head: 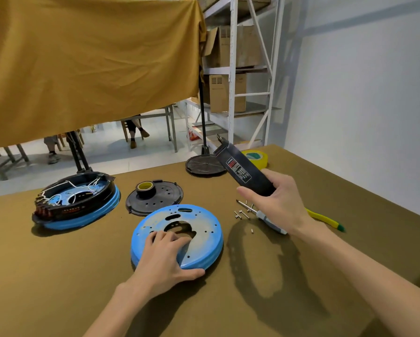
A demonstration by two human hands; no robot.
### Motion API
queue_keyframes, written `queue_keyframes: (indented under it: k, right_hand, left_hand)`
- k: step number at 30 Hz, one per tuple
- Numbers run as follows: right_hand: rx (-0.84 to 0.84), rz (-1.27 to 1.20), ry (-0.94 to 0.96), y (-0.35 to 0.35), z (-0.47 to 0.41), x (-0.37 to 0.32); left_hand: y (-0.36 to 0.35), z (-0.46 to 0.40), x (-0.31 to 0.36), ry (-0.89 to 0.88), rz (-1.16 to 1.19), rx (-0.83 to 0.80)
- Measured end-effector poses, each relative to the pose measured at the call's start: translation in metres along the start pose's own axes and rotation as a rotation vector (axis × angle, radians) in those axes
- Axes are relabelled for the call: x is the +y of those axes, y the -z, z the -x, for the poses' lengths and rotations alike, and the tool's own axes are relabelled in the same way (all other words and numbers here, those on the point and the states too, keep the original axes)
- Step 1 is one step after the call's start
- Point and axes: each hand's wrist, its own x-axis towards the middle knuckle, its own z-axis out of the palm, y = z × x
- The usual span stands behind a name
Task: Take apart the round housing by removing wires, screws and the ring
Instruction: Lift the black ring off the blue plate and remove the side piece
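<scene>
The left hand is pressing down on the blue plate near the front of the bench, fingers curling into the middle cut-out and thumb hooking the near rim; the right hand is wrapping fully round a dark driver, its nose pointing up and away from the work. The housing, black with a blue base ring and white wires looping inside, is sitting well to the left; a black cover carrying a tape roll is lying between them.

Judging by this, the driver is being carried over rather than driving; the tip is too small to make out, so the bit should be checked before seating. The plate should be kept flat under the left palm, the driver brought down square to the hole (a tilted bit strips heads), and pressure applied before the trigger. Loose screws are lying just beside a screwdriver; fresh ones belong in that pile, clear of the sleeve.
</scene>
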Motion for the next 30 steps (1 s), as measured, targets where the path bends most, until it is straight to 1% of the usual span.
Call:
queue_keyframes:
  k: [2, 5, 7, 9, 11, 13, 14, 15, 16, 17, 18, 19, 21, 23, 24, 26, 28, 30]
  right_hand:
    - [0.061, -0.129, -0.039, 0.000, 0.002, -0.009]
    - [0.200, -0.307, -0.129, 0.002, 0.004, -0.024]
    - [0.297, -0.437, -0.278, 0.006, 0.007, -0.030]
    - [0.345, -0.608, -0.479, 0.010, 0.012, -0.031]
    - [0.345, -0.757, -0.681, 0.011, 0.023, -0.027]
    - [0.341, -0.916, -0.847, 0.008, 0.038, -0.019]
    - [0.343, -0.983, -0.926, 0.004, 0.047, -0.016]
    - [0.348, -1.035, -1.001, -0.003, 0.055, -0.014]
    - [0.353, -1.074, -1.060, -0.010, 0.062, -0.012]
    - [0.354, -1.104, -1.101, -0.019, 0.069, -0.010]
    - [0.350, -1.122, -1.128, -0.027, 0.076, -0.008]
    - [0.341, -1.134, -1.147, -0.034, 0.082, -0.006]
    - [0.314, -1.142, -1.164, -0.044, 0.091, -0.002]
    - [0.264, -1.037, -1.164, -0.046, 0.094, 0.003]
    - [0.234, -0.892, -1.153, -0.045, 0.095, 0.005]
    - [0.149, -0.435, -1.096, -0.041, 0.095, 0.012]
    - [-0.009, -0.004, -0.982, -0.035, 0.097, 0.017]
    - [-0.150, 0.211, -0.905, -0.029, 0.101, 0.024]
  left_hand:
    - [-0.004, 0.006, -0.008, 0.013, 0.018, 0.003]
    - [-0.007, 0.001, -0.009, 0.011, 0.131, 0.050]
    - [-0.005, -0.007, -0.001, -0.003, 0.193, 0.093]
    - [-0.003, -0.011, 0.007, -0.009, 0.289, 0.123]
    - [-0.002, -0.008, 0.009, 0.011, 0.498, 0.213]
    - [0.002, 0.002, 0.007, 0.116, 0.774, 0.361]
    - [0.006, 0.009, 0.006, 0.173, 0.936, 0.377]
    - [0.010, 0.016, 0.005, 0.223, 1.100, 0.336]
    - [0.014, 0.022, 0.003, 0.258, 1.207, 0.253]
    - [0.017, 0.030, 0.002, 0.258, 1.244, 0.172]
    - [0.020, 0.037, 0.002, 0.237, 1.204, 0.123]
    - [0.020, 0.044, 0.001, 0.221, 1.129, 0.111]
    - [0.019, 0.052, -0.002, 0.229, 0.982, 0.162]
    - [0.017, 0.052, -0.004, 0.207, 0.867, 0.185]
    - [0.016, 0.051, -0.006, 0.212, 0.805, 0.211]
    - [0.010, 0.048, -0.013, 0.252, 0.669, 0.273]
    - [0.000, 0.047, -0.017, 0.277, 0.579, 0.224]
    - [-0.011, 0.048, -0.017, 0.278, 0.529, 0.187]
